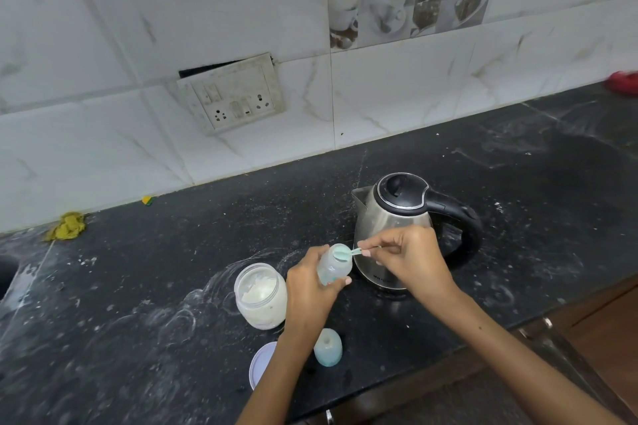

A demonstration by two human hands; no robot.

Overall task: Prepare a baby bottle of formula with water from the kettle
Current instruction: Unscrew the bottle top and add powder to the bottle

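I have the bottle (334,265) wrapped in my left hand (310,290), fingers and thumb curled round its body, lifted just in front of the kettle (397,228) and tipped a little toward my right. It looks like thin clear plastic, so I judge it light and a bit slick, best held round the middle as it is now. My right hand (411,259) pinches the handle of the small scoop (341,253), whose bowl sits right at the bottle's mouth; the scoop is tiny and stiff, easy to fumble. The open formula jar (260,295) stands to the left of the kettle, its lid (261,364) and the bottle cap (328,347) nearer to me.
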